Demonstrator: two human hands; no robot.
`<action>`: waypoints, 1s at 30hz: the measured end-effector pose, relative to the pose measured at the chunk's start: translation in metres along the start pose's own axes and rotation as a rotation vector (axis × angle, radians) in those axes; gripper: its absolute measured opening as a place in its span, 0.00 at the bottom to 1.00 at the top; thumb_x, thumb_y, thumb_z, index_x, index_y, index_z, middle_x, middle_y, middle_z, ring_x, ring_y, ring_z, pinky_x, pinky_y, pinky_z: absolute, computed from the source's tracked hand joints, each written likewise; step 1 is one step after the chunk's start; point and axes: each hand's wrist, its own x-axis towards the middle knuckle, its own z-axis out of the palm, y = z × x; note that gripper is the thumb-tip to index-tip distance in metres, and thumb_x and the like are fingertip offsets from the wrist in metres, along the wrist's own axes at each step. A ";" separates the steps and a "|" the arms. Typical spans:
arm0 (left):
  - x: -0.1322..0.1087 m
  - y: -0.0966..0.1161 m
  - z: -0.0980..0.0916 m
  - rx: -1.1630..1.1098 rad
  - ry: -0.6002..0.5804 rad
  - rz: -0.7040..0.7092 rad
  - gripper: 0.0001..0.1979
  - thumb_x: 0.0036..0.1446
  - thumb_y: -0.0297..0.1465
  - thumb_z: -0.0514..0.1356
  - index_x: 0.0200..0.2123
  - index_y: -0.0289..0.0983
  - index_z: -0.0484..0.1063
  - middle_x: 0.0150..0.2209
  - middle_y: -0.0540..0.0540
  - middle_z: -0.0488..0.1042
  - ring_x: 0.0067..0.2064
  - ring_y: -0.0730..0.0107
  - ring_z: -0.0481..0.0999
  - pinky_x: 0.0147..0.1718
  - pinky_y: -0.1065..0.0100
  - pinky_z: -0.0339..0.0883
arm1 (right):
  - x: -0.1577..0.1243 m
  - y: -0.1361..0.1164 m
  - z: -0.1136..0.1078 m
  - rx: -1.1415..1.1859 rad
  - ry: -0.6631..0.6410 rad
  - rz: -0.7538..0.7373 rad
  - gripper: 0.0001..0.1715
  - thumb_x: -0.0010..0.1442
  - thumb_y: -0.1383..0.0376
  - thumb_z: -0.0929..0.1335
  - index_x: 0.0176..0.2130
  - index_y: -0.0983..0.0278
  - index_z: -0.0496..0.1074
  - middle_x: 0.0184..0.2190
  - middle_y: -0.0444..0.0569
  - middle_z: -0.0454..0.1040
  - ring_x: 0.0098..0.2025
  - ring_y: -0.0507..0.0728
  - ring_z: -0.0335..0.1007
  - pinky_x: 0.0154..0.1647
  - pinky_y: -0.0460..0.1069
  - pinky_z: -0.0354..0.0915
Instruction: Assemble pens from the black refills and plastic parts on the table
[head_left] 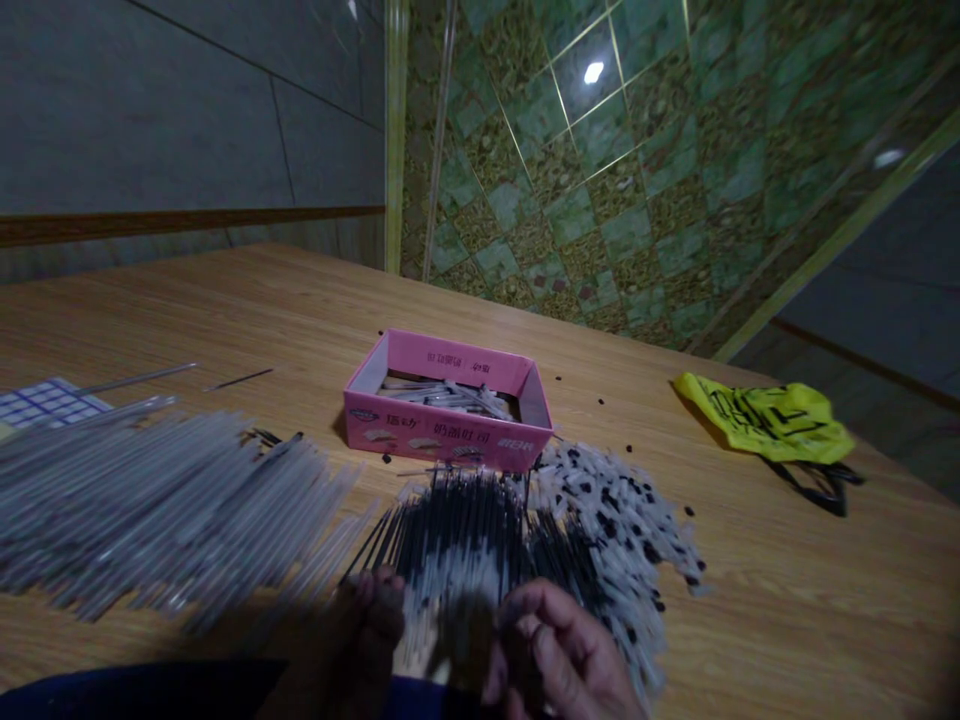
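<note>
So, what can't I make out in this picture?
All in the head view:
- Left hand: shadow and blur hide whether it holds anything.
- Right hand: its own curled fingers and shadow hide anything between them.
- Pink box: its front wall hides the lower part of its contents.
- Clear tubes: the left edge cuts some off.
- Yellow item: creases and blur make its black markings unreadable.
</note>
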 end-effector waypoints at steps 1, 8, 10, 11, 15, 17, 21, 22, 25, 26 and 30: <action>0.001 0.000 -0.001 -0.030 0.014 -0.009 0.05 0.49 0.30 0.63 0.33 0.38 0.74 0.28 0.47 0.76 0.28 0.72 0.77 0.21 0.77 0.70 | 0.002 -0.004 -0.007 -0.087 0.058 -0.028 0.23 0.54 0.46 0.65 0.36 0.63 0.65 0.23 0.45 0.71 0.17 0.48 0.62 0.18 0.42 0.58; -0.002 -0.007 0.001 -0.034 0.018 -0.045 0.09 0.42 0.22 0.67 0.30 0.37 0.74 0.26 0.51 0.77 0.31 0.71 0.78 0.26 0.78 0.71 | 0.045 -0.025 -0.087 -1.358 0.563 -0.293 0.09 0.58 0.63 0.63 0.38 0.63 0.69 0.34 0.50 0.73 0.35 0.58 0.69 0.35 0.50 0.61; -0.004 -0.008 0.005 0.008 -0.003 -0.074 0.08 0.42 0.23 0.67 0.29 0.37 0.74 0.26 0.50 0.78 0.29 0.71 0.78 0.25 0.76 0.71 | 0.057 -0.023 -0.102 -1.506 0.575 -0.252 0.08 0.57 0.67 0.63 0.36 0.64 0.70 0.33 0.48 0.72 0.34 0.57 0.69 0.34 0.48 0.60; -0.004 -0.007 0.007 0.035 -0.021 -0.088 0.07 0.42 0.24 0.67 0.28 0.37 0.74 0.26 0.49 0.78 0.27 0.70 0.78 0.23 0.76 0.71 | 0.061 -0.022 -0.106 -1.539 0.573 -0.238 0.08 0.56 0.69 0.62 0.35 0.64 0.71 0.32 0.48 0.72 0.35 0.56 0.69 0.34 0.47 0.60; -0.005 -0.005 0.016 0.187 -0.131 -0.130 0.09 0.36 0.28 0.70 0.21 0.35 0.73 0.21 0.48 0.77 0.19 0.75 0.73 0.15 0.79 0.64 | 0.071 -0.016 -0.107 -1.615 0.582 -0.219 0.09 0.54 0.71 0.63 0.33 0.62 0.73 0.31 0.47 0.72 0.36 0.55 0.68 0.32 0.45 0.57; -0.005 -0.004 0.019 0.244 -0.150 -0.142 0.09 0.35 0.29 0.71 0.20 0.35 0.72 0.20 0.47 0.77 0.18 0.77 0.72 0.16 0.80 0.64 | 0.074 -0.015 -0.104 -1.662 0.609 -0.207 0.09 0.55 0.69 0.63 0.32 0.61 0.73 0.31 0.47 0.72 0.36 0.56 0.67 0.31 0.46 0.56; -0.006 -0.005 0.022 0.301 -0.085 -0.091 0.10 0.37 0.31 0.70 0.23 0.36 0.72 0.22 0.48 0.77 0.19 0.75 0.73 0.17 0.78 0.66 | 0.081 -0.015 -0.105 -1.742 0.672 -0.151 0.11 0.56 0.67 0.62 0.27 0.63 0.73 0.29 0.50 0.71 0.37 0.58 0.66 0.30 0.47 0.53; -0.007 -0.006 0.022 0.318 -0.066 -0.075 0.10 0.37 0.32 0.70 0.23 0.36 0.72 0.21 0.49 0.76 0.19 0.75 0.73 0.16 0.78 0.65 | 0.083 -0.014 -0.106 -1.756 0.679 -0.134 0.11 0.55 0.67 0.63 0.26 0.63 0.73 0.28 0.51 0.72 0.36 0.58 0.67 0.29 0.47 0.53; -0.008 -0.007 0.024 0.347 -0.038 -0.048 0.11 0.39 0.33 0.69 0.23 0.36 0.70 0.19 0.50 0.74 0.16 0.76 0.71 0.14 0.78 0.63 | 0.087 -0.014 -0.109 -1.784 0.697 -0.086 0.09 0.53 0.68 0.64 0.26 0.65 0.73 0.28 0.52 0.73 0.34 0.58 0.68 0.28 0.47 0.53; -0.009 -0.008 0.024 0.344 -0.033 -0.043 0.11 0.39 0.33 0.69 0.23 0.36 0.70 0.19 0.50 0.74 0.16 0.77 0.70 0.14 0.78 0.63 | 0.088 -0.013 -0.109 -1.789 0.704 -0.071 0.08 0.52 0.68 0.64 0.26 0.65 0.73 0.28 0.53 0.73 0.33 0.58 0.69 0.27 0.47 0.52; -0.012 -0.008 0.025 0.310 -0.006 -0.014 0.14 0.35 0.30 0.71 0.26 0.39 0.70 0.23 0.52 0.76 0.22 0.73 0.75 0.19 0.77 0.67 | 0.091 -0.011 -0.107 -1.793 0.721 -0.028 0.06 0.49 0.68 0.66 0.28 0.64 0.74 0.29 0.52 0.75 0.33 0.58 0.70 0.25 0.47 0.51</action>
